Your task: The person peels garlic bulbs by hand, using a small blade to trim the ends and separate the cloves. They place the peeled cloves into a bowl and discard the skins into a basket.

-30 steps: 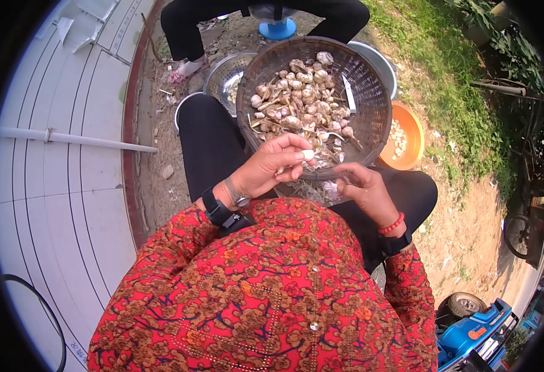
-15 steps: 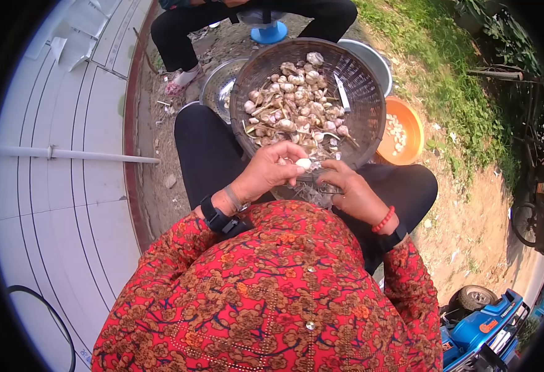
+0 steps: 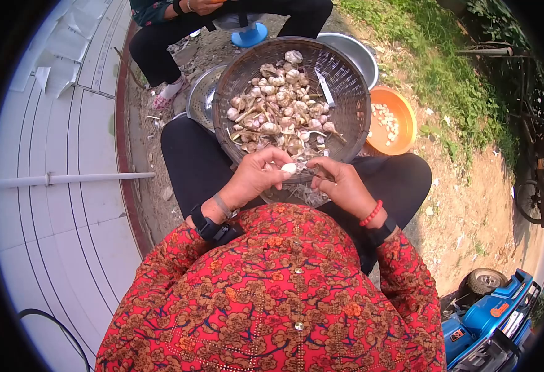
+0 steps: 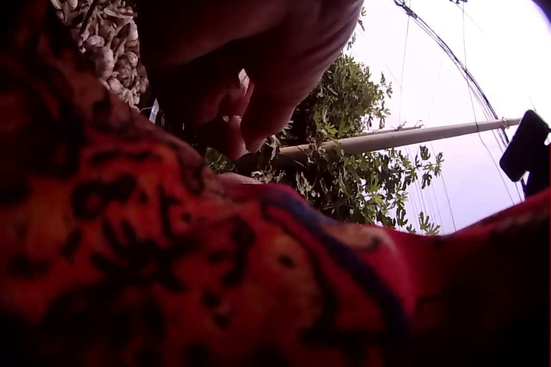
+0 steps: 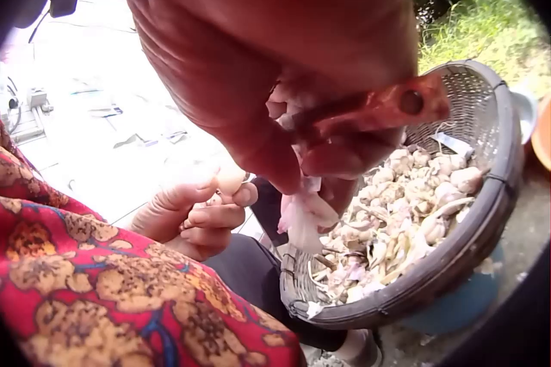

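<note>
My left hand (image 3: pixel 256 177) pinches a white peeled garlic clove (image 3: pixel 289 168) between thumb and fingers, just over the near rim of a dark woven basket (image 3: pixel 360 118). Close beside it, my right hand (image 3: pixel 347 188) grips a small knife (image 5: pixel 387 113) by its reddish handle, which has a hole at the end; its blade is mostly hidden by the fingers. Pale garlic skin (image 5: pixel 303 222) hangs at the right thumb and fingertips in the right wrist view. Piled in the basket are many garlic bulbs (image 3: pixel 278 99). The left wrist view shows the left hand from behind, dark.
A white-handled knife (image 3: pixel 325 90) lies in the basket's right side. Right of it stands an orange bowl (image 3: pixel 409 118) with peeled cloves. A metal basin (image 3: pixel 364 57) and a metal colander (image 3: pixel 199 99) flank the basket. Another person (image 3: pixel 154 53) sits opposite.
The right hand has come in close to the clove in the left hand. The head view has shifted, and more of the seated person's arm and hand shows at the top.
</note>
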`<state>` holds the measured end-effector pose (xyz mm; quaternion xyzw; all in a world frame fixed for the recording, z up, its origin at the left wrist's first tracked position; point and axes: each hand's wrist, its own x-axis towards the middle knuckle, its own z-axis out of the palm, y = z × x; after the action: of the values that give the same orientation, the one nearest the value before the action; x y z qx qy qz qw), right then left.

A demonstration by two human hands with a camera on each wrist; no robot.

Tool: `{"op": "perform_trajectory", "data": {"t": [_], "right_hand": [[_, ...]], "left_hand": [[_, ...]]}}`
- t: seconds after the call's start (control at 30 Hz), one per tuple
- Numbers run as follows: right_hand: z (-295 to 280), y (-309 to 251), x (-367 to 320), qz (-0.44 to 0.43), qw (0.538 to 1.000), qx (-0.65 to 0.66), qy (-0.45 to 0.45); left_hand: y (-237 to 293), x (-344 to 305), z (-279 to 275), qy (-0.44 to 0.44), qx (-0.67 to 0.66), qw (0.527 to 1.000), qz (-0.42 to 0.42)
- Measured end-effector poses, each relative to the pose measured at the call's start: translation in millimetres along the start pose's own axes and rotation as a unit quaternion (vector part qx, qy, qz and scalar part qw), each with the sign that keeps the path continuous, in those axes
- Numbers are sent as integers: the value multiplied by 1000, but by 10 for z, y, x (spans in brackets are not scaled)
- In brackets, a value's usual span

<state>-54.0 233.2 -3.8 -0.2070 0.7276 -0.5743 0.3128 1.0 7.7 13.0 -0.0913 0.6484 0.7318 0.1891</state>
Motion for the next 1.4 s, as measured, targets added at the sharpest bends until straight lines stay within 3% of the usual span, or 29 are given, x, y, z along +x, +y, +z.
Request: {"op": "perform_trajectory", "data": {"t": [0.13, 0.23, 0.33, 0.5, 0.6, 0.67, 0.83, 0.93, 1.1, 1.2, 1.3, 1.4], "right_hand": [[-26, -55, 31, 83, 993, 41, -76], [55, 151, 94, -14, 997, 72, -15], [24, -131, 109, 106, 972, 210, 20], [95, -59, 182, 114, 963, 245, -6], [51, -46, 210, 116, 941, 317, 32], [-83, -71, 223, 148, 930, 330, 66], [-832, 106, 315, 64, 849, 433, 296], [-1276, 517, 422, 62, 763, 509, 395], [-1667, 1074, 596, 112, 641, 589, 480], [-1726, 1137, 609, 127, 618, 609, 481], [-1763, 1142, 564, 115, 645, 577, 487], [-1667, 986, 435, 106, 741, 517, 416]], "left_hand": [[1, 37, 19, -1, 28, 999, 19], [-19, 73, 16, -9, 45, 998, 32], [-69, 117, 22, -17, 77, 996, 49], [-17, 191, 177, -36, 87, 994, 54], [79, 212, 196, -28, 101, 993, 61], [93, 229, 144, 14, 11, 1000, -24], [-44, 259, -126, 127, -181, 963, -152], [-211, 246, -274, 110, -215, 958, -153], [-334, 258, -355, 112, -245, 951, -155], [-289, 295, -356, 120, -250, 948, -156], [-260, 302, -336, 102, -274, 946, -140], [-249, 318, -323, 90, -308, 940, -119]]}}
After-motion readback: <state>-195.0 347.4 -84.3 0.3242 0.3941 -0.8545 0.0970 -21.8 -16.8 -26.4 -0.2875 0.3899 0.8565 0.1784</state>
